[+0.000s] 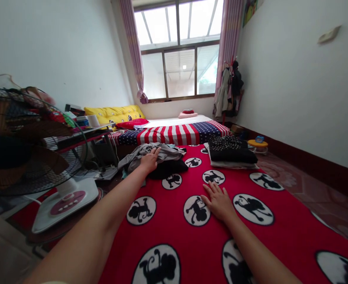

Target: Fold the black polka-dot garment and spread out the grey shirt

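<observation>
My left hand [150, 159] reaches out to a loose heap of clothes and rests on a grey garment [141, 152] at its top; the fingers are stretched out. Under the grey cloth lies a black garment [171, 167]. My right hand [218, 201] lies flat, fingers spread, on a red blanket [174, 213] printed with black monkey figures in white ovals. Beyond that hand, to the right, sits a stack of folded clothes [231, 152], with black and white-speckled cloth on top and lighter cloth beneath.
An electric fan [64, 201] stands close on the left, beside a cluttered table [94, 136]. Across the back is a bed with a striped and starred cover [168, 134]. A yellow stool [257, 144] is on the floor at right, and clothes hang from a rack [229, 88] near the window.
</observation>
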The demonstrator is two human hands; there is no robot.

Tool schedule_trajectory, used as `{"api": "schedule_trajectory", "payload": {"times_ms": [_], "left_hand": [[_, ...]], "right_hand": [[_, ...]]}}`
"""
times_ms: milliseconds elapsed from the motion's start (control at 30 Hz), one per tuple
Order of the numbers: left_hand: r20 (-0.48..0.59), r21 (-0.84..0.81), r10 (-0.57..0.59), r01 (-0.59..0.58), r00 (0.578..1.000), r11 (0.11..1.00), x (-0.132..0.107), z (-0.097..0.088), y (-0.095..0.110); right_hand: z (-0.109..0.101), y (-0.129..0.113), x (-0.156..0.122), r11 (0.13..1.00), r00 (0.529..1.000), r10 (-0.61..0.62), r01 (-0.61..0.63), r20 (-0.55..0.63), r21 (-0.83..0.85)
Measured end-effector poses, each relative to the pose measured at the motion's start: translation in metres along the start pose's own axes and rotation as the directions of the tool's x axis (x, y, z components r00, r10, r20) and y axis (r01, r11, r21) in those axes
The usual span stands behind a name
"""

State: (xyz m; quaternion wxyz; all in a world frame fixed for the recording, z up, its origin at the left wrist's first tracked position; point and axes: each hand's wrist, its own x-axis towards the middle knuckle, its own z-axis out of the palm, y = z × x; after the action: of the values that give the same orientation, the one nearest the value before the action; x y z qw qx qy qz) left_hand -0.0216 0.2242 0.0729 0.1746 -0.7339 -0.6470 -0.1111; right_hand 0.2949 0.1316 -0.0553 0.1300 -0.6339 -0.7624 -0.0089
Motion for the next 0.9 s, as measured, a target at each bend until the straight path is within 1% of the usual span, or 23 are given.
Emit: {"api": "schedule_trajectory", "payload": {"times_ms": [100,233,367,500,633,733,833,900], "left_hand": [[0.024,0.009,-0.025,0.024,0.999,1.000,0.009,0.008,0.005],[0.002,0.014,-0.050,0.050,0.999,0.999,0.015,0.012,0.007],[-0.046,0.014,-0.053,0.054,0.998,0.998,0.015,0.008,0.008],[-0.127,0.002,-0.071,0.072,0.989,0.997,0.007,0.000,0.009],[-0.207,-0.045,-0.127,0.120,0.970,0.992,-0.003,-0.017,0.009],[-0.268,-0.094,-0.155,0.134,0.951,0.987,-0.007,-0.037,0.014],[-0.336,-0.154,-0.176,0.130,0.925,0.979,-0.012,-0.064,0.030],[-0.400,-0.263,-0.171,0.066,0.900,0.963,-0.021,-0.082,0.050]], "right_hand": [[-0.001,0.001,-0.001,1.000,1.000,-0.012,0.012,-0.006,0.017],[-0.004,0.000,-0.002,0.999,1.000,-0.013,0.014,-0.016,0.039],[-0.005,-0.001,-0.003,0.999,1.000,-0.008,0.009,-0.018,0.052],[-0.004,-0.001,-0.003,0.998,1.000,-0.011,0.012,-0.026,0.062],[-0.001,0.000,-0.002,0.998,0.999,-0.013,0.015,-0.040,0.066],[0.001,0.002,-0.001,0.998,0.999,-0.016,0.019,-0.051,0.063],[0.003,0.003,0.000,0.998,0.999,-0.018,0.021,-0.052,0.066],[0.004,0.004,0.001,0.997,0.998,-0.015,0.019,-0.055,0.075]]}}
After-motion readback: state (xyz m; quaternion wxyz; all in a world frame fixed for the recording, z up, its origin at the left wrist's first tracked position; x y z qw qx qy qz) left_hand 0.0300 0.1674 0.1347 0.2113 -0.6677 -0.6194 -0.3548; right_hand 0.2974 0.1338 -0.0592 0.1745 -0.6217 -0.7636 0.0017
